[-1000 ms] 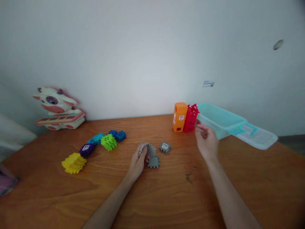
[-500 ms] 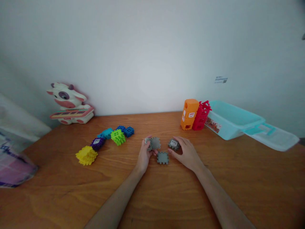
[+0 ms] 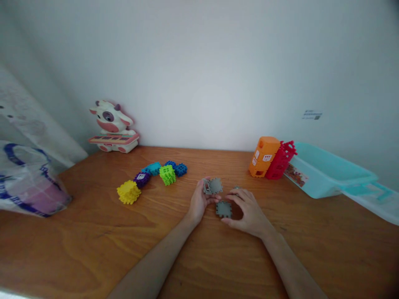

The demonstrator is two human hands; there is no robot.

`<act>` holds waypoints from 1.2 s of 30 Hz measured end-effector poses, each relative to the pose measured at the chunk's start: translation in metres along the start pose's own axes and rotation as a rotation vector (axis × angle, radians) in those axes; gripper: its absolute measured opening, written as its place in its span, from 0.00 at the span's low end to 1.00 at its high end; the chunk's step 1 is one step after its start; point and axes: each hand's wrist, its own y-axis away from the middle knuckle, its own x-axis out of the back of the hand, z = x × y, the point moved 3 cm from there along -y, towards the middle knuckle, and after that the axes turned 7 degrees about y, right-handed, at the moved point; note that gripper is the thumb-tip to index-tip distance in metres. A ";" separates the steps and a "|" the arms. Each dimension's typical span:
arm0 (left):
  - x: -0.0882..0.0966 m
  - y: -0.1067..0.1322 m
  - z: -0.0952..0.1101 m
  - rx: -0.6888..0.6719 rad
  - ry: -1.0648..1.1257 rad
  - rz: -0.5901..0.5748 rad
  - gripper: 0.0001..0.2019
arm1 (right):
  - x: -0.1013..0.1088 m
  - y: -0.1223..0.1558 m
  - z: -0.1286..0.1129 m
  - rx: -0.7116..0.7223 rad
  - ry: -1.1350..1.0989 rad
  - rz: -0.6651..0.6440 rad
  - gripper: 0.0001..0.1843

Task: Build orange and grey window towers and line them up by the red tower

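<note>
Gripping the joined grey tiles (image 3: 215,186), your left hand (image 3: 198,203) has its fingers closed on them over the bench (image 3: 199,265), and here's your right hand (image 3: 251,214), fingers spread apart around one flat grey tile (image 3: 223,209) lying on it, with one more grey piece (image 3: 237,187) mostly hidden behind them! Count across to your left: one yellow stack (image 3: 129,192), one purple stack (image 3: 142,178), one light-blue cluster (image 3: 153,168), one green stack (image 3: 167,175), two dark-blue clusters (image 3: 181,169). Over to your right, one orange tower (image 3: 263,155), one red tower (image 3: 280,162), one aqua bin (image 3: 324,182). White window marks (image 3: 267,158) show on orange and purple; the bin's picture label (image 3: 296,175), the wall sticker (image 3: 311,115) and the plastic bag (image 3: 40,191)'s blue print you can't read from here.
</note>
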 end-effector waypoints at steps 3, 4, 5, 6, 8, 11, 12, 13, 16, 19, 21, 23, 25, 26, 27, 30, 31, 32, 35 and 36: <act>-0.001 0.000 0.000 0.006 0.009 0.002 0.27 | -0.002 -0.002 0.003 -0.063 0.018 0.009 0.25; -0.001 0.000 0.000 0.009 0.009 0.005 0.26 | -0.002 -0.002 0.007 -0.106 0.034 0.036 0.22; -0.001 0.000 0.000 0.012 0.005 0.009 0.25 | -0.003 -0.002 0.012 -0.155 0.056 0.070 0.19; -0.002 0.001 0.000 0.013 -0.003 0.015 0.23 | -0.004 -0.002 0.017 -0.204 0.081 0.104 0.18; -0.003 0.001 0.001 0.015 -0.026 0.025 0.21 | -0.008 -0.001 0.028 -0.289 0.133 0.154 0.20; -0.004 0.001 0.001 0.020 -0.050 0.031 0.19 | -0.015 0.000 0.038 -0.350 0.145 0.127 0.23; -0.005 0.001 0.001 0.026 -0.049 0.030 0.19 | -0.017 0.001 0.040 -0.365 0.141 0.106 0.24; -0.005 0.001 0.001 0.035 -0.045 0.026 0.19 | -0.018 0.001 0.042 -0.378 0.137 0.085 0.25; -0.005 0.001 0.001 0.060 -0.023 0.011 0.18 | -0.021 0.002 0.043 -0.394 0.115 0.035 0.26; -0.004 0.001 0.000 0.064 -0.009 0.013 0.18 | -0.021 0.001 0.044 -0.387 0.091 0.022 0.25; -0.002 0.001 0.000 0.039 0.015 0.025 0.18 | -0.022 0.001 0.045 -0.394 0.083 0.029 0.26; -0.001 0.001 -0.001 0.021 0.045 0.037 0.19 | -0.021 0.000 0.047 -0.410 0.076 0.052 0.27; 0.000 0.002 -0.002 0.028 0.057 0.038 0.21 | -0.019 -0.001 0.047 -0.424 0.069 0.091 0.28; -0.001 0.002 -0.002 0.035 0.053 0.032 0.21 | -0.018 -0.001 0.046 -0.432 0.072 0.120 0.29; -0.001 0.003 -0.002 0.033 0.046 0.025 0.21 | -0.016 -0.002 0.045 -0.439 0.080 0.154 0.30; -0.003 0.006 0.000 0.000 0.023 0.009 0.19 | -0.009 -0.004 0.039 -0.461 0.105 0.270 0.32; -0.003 0.007 0.001 -0.003 0.022 0.009 0.18 | -0.007 -0.005 0.036 -0.457 0.091 0.295 0.32; -0.003 0.007 0.001 -0.004 0.024 0.007 0.17 | -0.006 -0.006 0.034 -0.443 0.065 0.306 0.32; -0.004 0.008 0.003 -0.003 0.036 0.003 0.16 | -0.004 -0.008 0.026 -0.410 -0.027 0.319 0.31; -0.004 0.008 0.003 -0.006 0.036 -0.001 0.16 | -0.004 -0.009 0.024 -0.409 -0.054 0.323 0.31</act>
